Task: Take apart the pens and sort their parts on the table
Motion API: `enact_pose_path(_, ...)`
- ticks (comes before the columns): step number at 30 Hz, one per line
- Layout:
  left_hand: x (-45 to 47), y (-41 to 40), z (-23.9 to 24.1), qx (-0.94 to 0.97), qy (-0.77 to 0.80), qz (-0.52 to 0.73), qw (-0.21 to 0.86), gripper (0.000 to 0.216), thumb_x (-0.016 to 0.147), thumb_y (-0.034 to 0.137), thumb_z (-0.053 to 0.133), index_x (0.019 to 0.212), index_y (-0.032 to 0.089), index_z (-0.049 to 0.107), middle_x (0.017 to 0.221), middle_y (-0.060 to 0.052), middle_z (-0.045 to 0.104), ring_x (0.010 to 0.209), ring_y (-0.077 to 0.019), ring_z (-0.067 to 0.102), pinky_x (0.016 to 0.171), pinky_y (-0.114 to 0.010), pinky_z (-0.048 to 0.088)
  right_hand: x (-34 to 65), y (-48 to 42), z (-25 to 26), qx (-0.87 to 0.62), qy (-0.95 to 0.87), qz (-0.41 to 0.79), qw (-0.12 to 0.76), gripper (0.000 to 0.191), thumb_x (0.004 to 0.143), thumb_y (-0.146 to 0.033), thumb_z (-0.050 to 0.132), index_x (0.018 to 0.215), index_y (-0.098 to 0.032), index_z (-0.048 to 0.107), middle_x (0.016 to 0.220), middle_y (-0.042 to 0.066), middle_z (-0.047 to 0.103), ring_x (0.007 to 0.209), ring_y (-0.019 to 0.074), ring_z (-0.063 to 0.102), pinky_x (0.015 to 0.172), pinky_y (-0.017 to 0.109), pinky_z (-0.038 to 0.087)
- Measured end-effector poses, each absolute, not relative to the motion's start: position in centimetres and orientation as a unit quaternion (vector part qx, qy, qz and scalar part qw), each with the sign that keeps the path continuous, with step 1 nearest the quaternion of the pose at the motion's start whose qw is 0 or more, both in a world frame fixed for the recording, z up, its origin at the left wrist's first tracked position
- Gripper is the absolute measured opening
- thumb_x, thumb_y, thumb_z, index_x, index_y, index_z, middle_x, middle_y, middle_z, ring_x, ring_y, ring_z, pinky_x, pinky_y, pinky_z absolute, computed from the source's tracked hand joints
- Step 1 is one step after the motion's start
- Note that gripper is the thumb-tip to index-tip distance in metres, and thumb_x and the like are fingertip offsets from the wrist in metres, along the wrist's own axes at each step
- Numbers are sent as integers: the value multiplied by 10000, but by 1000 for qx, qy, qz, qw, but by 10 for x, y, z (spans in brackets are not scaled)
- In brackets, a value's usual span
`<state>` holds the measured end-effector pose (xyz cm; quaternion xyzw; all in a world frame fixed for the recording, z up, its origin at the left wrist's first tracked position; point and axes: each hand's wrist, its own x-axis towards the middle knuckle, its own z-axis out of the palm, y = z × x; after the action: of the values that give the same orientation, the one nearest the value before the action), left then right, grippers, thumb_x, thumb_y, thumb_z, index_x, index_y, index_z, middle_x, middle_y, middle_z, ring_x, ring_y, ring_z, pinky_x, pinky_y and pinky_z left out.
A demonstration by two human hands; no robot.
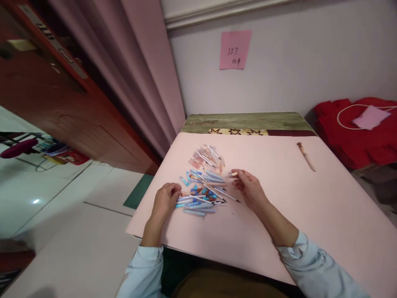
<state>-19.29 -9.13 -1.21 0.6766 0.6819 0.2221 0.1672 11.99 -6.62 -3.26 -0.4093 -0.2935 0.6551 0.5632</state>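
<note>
Loose pen parts (198,210) lie heaped in front of me: light blue tapered barrels, white refills (228,195) with dark tips, and small blue and brown pieces. My left hand (167,198) rests at the heap's left edge with fingers curled together; what they pinch, if anything, is hidden. Right of the heap, my right hand (248,188) pinches a short cream pen barrel piece (233,174) between thumb and fingers, just above the table. Behind the heap sits a pile of clear pinkish pen caps (198,158) with a few white sticks among them.
A brown-and-cream pen (305,157) lies alone at the right of the pink-covered table (266,153). A green patterned strip (248,121) runs along the back edge. A red cloth bag (353,140) is beyond the right side; a wooden door (77,103) stands left.
</note>
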Motion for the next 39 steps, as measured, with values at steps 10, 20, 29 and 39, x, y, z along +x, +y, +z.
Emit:
enact_pose_path(10, -186, -88, -1, 696, 684, 159, 150, 125, 808, 215, 489, 787, 206, 612, 843, -34, 606, 790, -192, 571, 717, -298, 402, 121, -66, -25, -389, -262, 679, 565, 371, 692, -471, 808, 945, -214, 723, 803, 4, 701, 590, 77, 596, 511, 184, 452)
enact_pose_path(20, -184, -90, -2, 707, 679, 135, 144, 115, 848, 195, 446, 800, 216, 548, 891, -41, 580, 852, -202, 557, 745, -304, 396, 121, -66, -26, -382, -264, 686, 560, 376, 683, -474, 812, 944, -219, 718, 839, 20, 716, 602, 84, 597, 509, 190, 454)
enact_pose_path(29, -184, -91, 2, 734, 659, 91, 138, 131, 875, 151, 422, 823, 217, 523, 902, -36, 556, 833, -186, 548, 716, -293, 371, 121, -67, -30, -388, -273, 681, 558, 361, 700, -450, 806, 960, -212, 724, 832, 20, 707, 591, 88, 568, 504, 199, 435)
enact_pose_path(39, -175, -86, -1, 733, 650, 136, 149, 165, 887, 167, 391, 804, 217, 524, 896, -48, 575, 855, -196, 551, 758, -301, 398, 120, -67, -31, -391, -279, 678, 557, 335, 719, -438, 796, 959, -215, 727, 812, 9, 705, 573, 77, 556, 487, 190, 400)
